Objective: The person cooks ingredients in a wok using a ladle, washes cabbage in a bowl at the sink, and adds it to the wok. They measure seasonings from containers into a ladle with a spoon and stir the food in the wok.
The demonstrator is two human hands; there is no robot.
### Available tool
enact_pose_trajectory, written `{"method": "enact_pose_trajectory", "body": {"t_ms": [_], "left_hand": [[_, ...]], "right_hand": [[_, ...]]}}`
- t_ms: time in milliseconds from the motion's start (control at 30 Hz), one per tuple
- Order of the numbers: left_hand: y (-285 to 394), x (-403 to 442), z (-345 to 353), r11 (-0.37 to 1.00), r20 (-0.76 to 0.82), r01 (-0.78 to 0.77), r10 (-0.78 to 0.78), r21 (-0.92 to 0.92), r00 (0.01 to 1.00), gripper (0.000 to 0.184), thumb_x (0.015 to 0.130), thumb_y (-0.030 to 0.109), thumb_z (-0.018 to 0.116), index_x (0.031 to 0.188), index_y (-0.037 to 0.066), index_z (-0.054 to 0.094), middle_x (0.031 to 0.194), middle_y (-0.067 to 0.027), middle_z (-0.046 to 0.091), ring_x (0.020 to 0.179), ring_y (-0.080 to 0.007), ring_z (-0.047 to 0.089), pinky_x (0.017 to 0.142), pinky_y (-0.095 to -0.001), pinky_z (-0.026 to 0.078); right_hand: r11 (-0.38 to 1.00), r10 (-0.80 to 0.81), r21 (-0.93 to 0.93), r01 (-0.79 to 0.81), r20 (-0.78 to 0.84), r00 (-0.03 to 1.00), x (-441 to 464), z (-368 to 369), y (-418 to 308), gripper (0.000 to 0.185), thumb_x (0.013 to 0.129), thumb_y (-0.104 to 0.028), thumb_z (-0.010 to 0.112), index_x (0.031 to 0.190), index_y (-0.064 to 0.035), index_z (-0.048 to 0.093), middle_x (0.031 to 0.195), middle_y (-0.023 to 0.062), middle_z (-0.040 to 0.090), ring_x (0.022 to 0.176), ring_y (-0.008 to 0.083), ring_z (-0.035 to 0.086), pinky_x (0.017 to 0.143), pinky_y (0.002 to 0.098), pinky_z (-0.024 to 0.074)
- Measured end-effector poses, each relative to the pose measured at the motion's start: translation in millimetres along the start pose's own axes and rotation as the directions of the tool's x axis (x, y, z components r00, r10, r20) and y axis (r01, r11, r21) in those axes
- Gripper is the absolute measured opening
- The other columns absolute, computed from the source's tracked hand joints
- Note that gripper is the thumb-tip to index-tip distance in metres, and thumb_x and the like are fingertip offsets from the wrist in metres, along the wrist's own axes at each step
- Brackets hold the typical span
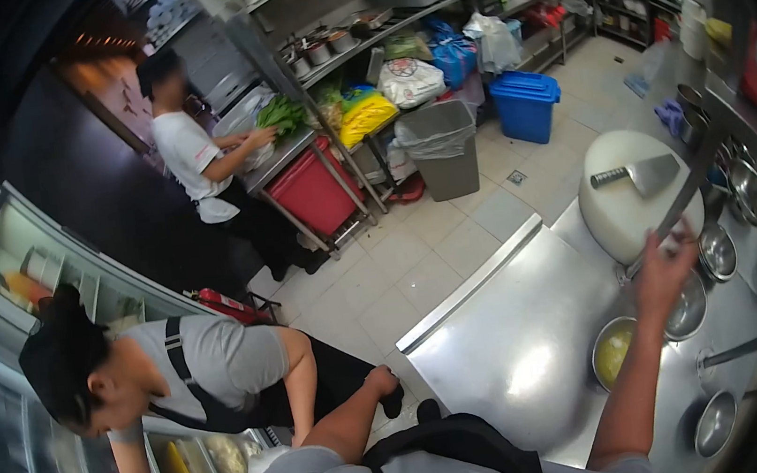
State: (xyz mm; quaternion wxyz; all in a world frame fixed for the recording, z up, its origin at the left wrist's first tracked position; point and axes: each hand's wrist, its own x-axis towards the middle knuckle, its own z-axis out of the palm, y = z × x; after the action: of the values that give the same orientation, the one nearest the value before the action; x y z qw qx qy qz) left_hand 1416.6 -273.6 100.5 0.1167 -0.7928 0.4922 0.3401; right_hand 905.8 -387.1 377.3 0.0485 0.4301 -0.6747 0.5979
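Two bare hands, well apart, in a busy kitchen viewed from head height. Right hand (667, 277) stretched out over a shiny steel surface (495, 336), fingers partly bent beside a metal post (697, 178); impossible to tell whether clamped on the post or merely next to it. Just beyond the fingers, a round white cutting board (617, 217) with a cleaver (656, 174) lying flat on top, out of the hand's grasp. Close to the right of the hand, a metal bowl (687, 309), with a second bowl (718, 253) slightly farther out. To the left of the wrist, a steel bowl (618, 324) with yellow contents (613, 357) already inside.

Left hand (380, 381) low, away from the surface, fingers seemingly curled; too small to tell whether holding anything. To its left, a co-worker in grey (232, 354), leaning down. Farther beyond, a co-worker in white (181, 147), hands at leafy greens (283, 113).

Progress, as judged from the scene: one bowl supplied with yellow contents, cleaver at rest, no cutting under way; amount left, unclear.
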Motion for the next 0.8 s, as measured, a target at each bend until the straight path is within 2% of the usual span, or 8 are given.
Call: {"method": "enact_pose_trajectory", "body": {"t_ms": [33, 100, 200, 333, 500, 633, 700, 800], "left_hand": [[-1, 4, -4, 0.999, -0.012, -0.044, 0.044, 0.009, 0.999, 0.047, 0.072, 0.033, 0.063, 0.106, 0.000, 0.067, 0.111, -0.0235, 0.063, 0.106, -0.0350, 0.060, 0.091, -0.0395, 0.048], [2, 7, -14, 0.996, 0.013, -0.083, 0.083, -0.013, 0.996, 0.053, 0.072, 0.036, 0.064, 0.107, -0.003, 0.065, 0.112, -0.0234, 0.063, 0.107, -0.0361, 0.059, 0.093, -0.0395, 0.046], [1, 23, -25, 0.994, -0.023, -0.082, 0.081, -0.068, 0.996, 0.053, 0.072, 0.037, 0.065, 0.107, -0.003, 0.065, 0.111, -0.0238, 0.063, 0.106, -0.0368, 0.059, 0.092, -0.0393, 0.047], [0, 68, -46, 0.995, -0.013, -0.073, 0.072, -0.074, 0.997, 0.053, 0.071, 0.036, 0.066, 0.104, -0.006, 0.065, 0.110, -0.0262, 0.062, 0.105, -0.0377, 0.059, 0.091, -0.0395, 0.048], [-12, 134, -74, 0.988, 0.006, -0.151, 0.151, -0.027, 0.989, 0.056, 0.071, 0.037, 0.067, 0.106, -0.007, 0.064, 0.110, -0.0268, 0.062, 0.106, -0.0380, 0.059, 0.092, -0.0394, 0.047], [-13, 187, -107, 0.974, 0.131, -0.203, 0.189, 0.100, 0.973, 0.056, 0.073, 0.041, 0.065, 0.105, -0.005, 0.065, 0.111, -0.0257, 0.062, 0.107, -0.0368, 0.059, 0.093, -0.0393, 0.046], [-25, 232, -106, 0.943, 0.205, -0.304, 0.274, 0.132, 0.940, 0.053, 0.075, 0.042, 0.064, 0.102, -0.003, 0.067, 0.109, -0.0241, 0.063, 0.106, -0.0359, 0.059, 0.093, -0.0393, 0.046], [-22, 263, -135, 0.986, 0.324, -0.162, 0.165, -0.037, 0.932, 0.050, 0.079, 0.041, 0.061, 0.102, -0.003, 0.067, 0.105, -0.0229, 0.065, 0.102, -0.0349, 0.061, 0.091, -0.0385, 0.047]], "right_hand": [[0.993, -0.072, -0.099, 0.059, -0.130, 0.989, 20, -1, -17, 0.056, 0.082, -0.014, 0.069, 0.132, -0.0046, 0.045, 0.119, 0.0157, 0.051, 0.110, 0.0284, 0.051, 0.092, 0.0404, 0.0419], [0.988, -0.127, -0.121, 0.096, -0.283, 0.951, 60, 19, -8, 0.056, 0.085, -0.024, 0.068, 0.129, 0.0011, 0.045, 0.128, 0.0200, 0.049, 0.118, 0.0321, 0.049, 0.097, 0.0416, 0.0392], [0.993, -0.075, -0.112, 0.045, -0.287, 0.955, 101, 40, -12, 0.059, 0.088, -0.034, 0.063, 0.127, 0.0060, 0.044, 0.127, 0.0253, 0.049, 0.119, 0.0360, 0.048, 0.098, 0.0420, 0.0377], [0.987, -0.012, -0.159, -0.035, -0.287, 0.958, 123, 49, 15, 0.054, 0.091, -0.036, 0.059, 0.121, 0.0073, 0.046, 0.112, 0.0263, 0.057, 0.100, 0.0405, 0.058, 0.086, 0.0432, 0.0447], [0.993, -0.117, -0.068, 0.100, -0.325, 0.938, 129, 51, 46, 0.042, 0.090, -0.033, 0.061, 0.106, 0.0053, 0.056, 0.104, 0.0208, 0.061, 0.094, 0.0345, 0.060, 0.082, 0.0417, 0.0457], [0.959, 0.000, -0.253, -0.129, -0.453, 0.892, 128, 51, 32, 0.037, 0.088, -0.031, 0.063, 0.102, 0.0027, 0.059, 0.096, 0.0176, 0.063, 0.084, 0.0299, 0.060, 0.078, 0.0369, 0.0460], [0.985, 0.020, -0.136, -0.104, -0.512, 0.859, 130, 62, 28, 0.034, 0.085, -0.030, 0.063, 0.093, 0.0033, 0.061, 0.087, 0.0157, 0.065, 0.078, 0.0270, 0.061, 0.075, 0.0355, 0.0460], [0.963, 0.158, -0.104, -0.249, -0.532, 0.832, 139, 54, 56, 0.031, 0.081, -0.027, 0.063, 0.086, 0.0038, 0.062, 0.082, 0.0150, 0.065, 0.074, 0.0262, 0.061, 0.072, 0.0360, 0.0462]]}}
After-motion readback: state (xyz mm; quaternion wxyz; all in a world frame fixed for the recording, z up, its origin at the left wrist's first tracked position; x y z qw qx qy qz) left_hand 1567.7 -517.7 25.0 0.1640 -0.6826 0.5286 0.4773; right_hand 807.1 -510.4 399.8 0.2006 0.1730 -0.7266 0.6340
